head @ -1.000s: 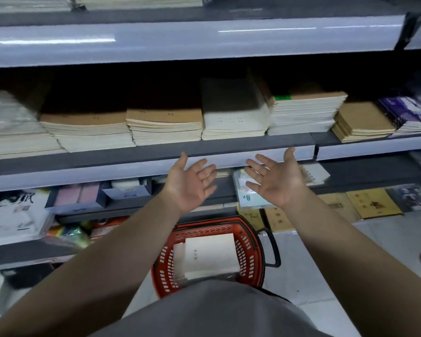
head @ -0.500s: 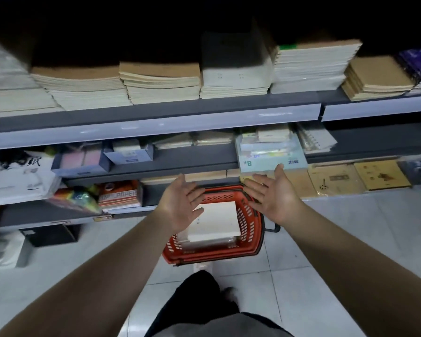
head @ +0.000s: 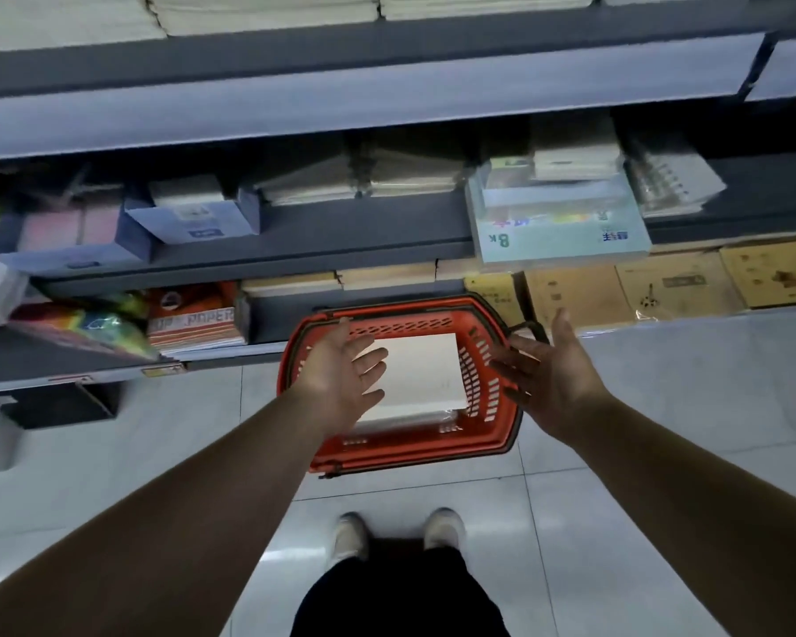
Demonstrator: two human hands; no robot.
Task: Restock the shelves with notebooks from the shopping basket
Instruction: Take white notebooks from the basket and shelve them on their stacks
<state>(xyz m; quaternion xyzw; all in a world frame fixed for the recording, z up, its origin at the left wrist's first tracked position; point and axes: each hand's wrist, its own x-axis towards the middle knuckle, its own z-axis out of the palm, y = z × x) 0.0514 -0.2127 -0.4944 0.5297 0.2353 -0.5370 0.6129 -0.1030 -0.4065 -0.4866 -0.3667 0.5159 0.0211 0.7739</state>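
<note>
A red shopping basket [head: 488, 434] stands on the tiled floor in front of the shelves. Inside it lies a stack of white notebooks [head: 426, 374]. My left hand [head: 345, 374] hovers over the basket's left side with palm up and fingers spread, partly covering the stack. My right hand [head: 548, 374] hovers over the basket's right rim, fingers straight, holding nothing. Both hands are empty and face each other across the stack. Stacks of pale notebooks [head: 267, 11] fill the shelf at the top of the view.
Grey shelves [head: 364, 103] run across the view with boxes, paper packs and a large "8K" pad [head: 557, 232] sticking out. Brown books [head: 672, 287] lie on the bottom shelf at right. My feet [head: 396, 533] stand on the floor behind the basket.
My view has tilted down from the notebook shelf to the basket. Both empty hands have dropped from shelf height to just above the basket.
</note>
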